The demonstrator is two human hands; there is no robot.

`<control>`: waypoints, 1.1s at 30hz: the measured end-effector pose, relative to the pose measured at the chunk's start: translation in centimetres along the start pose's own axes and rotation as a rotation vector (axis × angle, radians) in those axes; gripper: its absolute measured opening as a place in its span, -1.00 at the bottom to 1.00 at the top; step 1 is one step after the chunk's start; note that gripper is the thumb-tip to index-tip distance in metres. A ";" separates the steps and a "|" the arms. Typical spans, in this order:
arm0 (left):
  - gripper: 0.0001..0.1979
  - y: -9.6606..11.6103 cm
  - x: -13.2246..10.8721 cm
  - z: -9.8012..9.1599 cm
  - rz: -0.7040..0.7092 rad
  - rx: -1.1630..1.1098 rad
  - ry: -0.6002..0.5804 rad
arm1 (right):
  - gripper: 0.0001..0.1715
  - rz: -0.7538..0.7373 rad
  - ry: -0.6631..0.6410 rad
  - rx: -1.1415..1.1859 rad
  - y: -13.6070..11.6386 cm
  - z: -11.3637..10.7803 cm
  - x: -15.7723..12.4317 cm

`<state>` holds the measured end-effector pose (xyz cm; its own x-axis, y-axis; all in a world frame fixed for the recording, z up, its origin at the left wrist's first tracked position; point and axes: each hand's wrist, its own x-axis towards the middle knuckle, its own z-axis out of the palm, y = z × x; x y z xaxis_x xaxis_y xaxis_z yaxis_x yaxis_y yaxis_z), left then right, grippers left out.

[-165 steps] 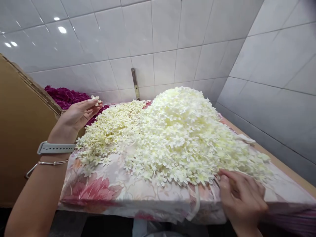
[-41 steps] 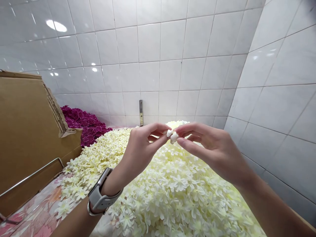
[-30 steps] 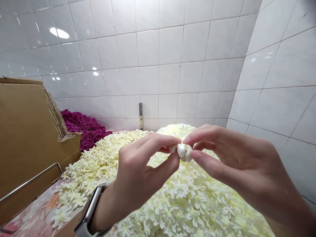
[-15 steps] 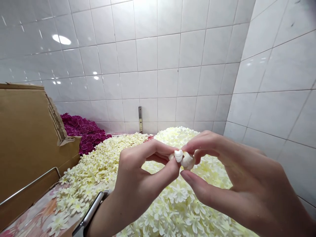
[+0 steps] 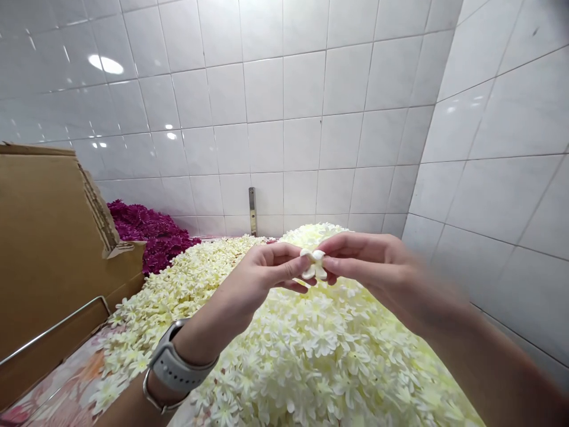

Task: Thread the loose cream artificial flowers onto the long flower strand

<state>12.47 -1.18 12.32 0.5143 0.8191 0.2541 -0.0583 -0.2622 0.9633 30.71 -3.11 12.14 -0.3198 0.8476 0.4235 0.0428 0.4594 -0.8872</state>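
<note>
here, the left hand (image 5: 255, 276) and the right hand (image 5: 373, 258) both pinch one white flower (image 5: 318, 268) in their fingertips, above a mound of pale blossoms (image 5: 329, 350); farther off i see magenta flowers (image 5: 153, 236) heaped beside a cardboard box (image 5: 48, 219), near the tiled wall (image 5: 302, 145).

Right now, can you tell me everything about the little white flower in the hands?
The flower is creamy white, with at least four thick, rounded petals spread open, smooth and rather waxy-looking. Its front faces us. The left hand and right hand pinch it from either side, above the pale flower pile. Its back is hidden.
</note>
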 end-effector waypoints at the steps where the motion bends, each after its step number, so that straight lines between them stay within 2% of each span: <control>1: -0.86 -0.3 0.2 -0.2 -0.036 -0.033 -0.024 | -0.85 0.039 -0.002 0.044 0.4 -0.2 0.3; 5: -0.88 -1.4 0.8 -0.6 -0.121 -0.155 -0.047 | -0.80 0.127 -0.013 0.170 1.1 -0.6 1.1; 13: -0.82 -2.1 1.1 0.2 -0.087 -0.232 -0.088 | -0.75 0.101 -0.019 0.022 1.7 -1.0 1.2; 15: -0.85 -2.1 1.1 0.2 -0.096 -0.222 -0.064 | -0.75 0.087 -0.011 -0.017 1.9 -1.1 1.1; 21: -0.89 -1.5 1.0 0.3 -0.101 -0.060 0.083 | -0.72 0.028 0.031 -0.217 1.2 -1.2 1.0; 25: -0.89 -0.7 1.0 0.3 -0.085 0.109 0.072 | -0.68 0.012 -0.104 -0.337 0.5 -1.5 0.8; 27: -0.87 -0.5 0.9 0.3 -0.051 0.208 0.037 | -0.65 -0.004 -0.122 -0.435 0.1 -1.9 0.7; 30: -0.83 -1.0 0.2 1.3 0.063 0.421 0.025 | -0.57 -0.008 0.040 -0.586 -0.2 -3.0 0.4; 32: -0.82 -2.0 -1.0 2.9 0.190 0.577 0.007 | -0.54 -0.016 0.179 -0.656 -0.3 -4.0 0.2; 33: -0.81 -2.8 -1.7 3.9 0.252 0.643 -0.044 | -0.55 -0.021 0.231 -0.676 -0.3 -4.4 0.1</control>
<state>15.09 -3.81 8.82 0.5870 0.6754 0.4464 0.3308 -0.7034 0.6292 34.88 -2.02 13.29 -0.1213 0.8372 0.5333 0.6399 0.4767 -0.6027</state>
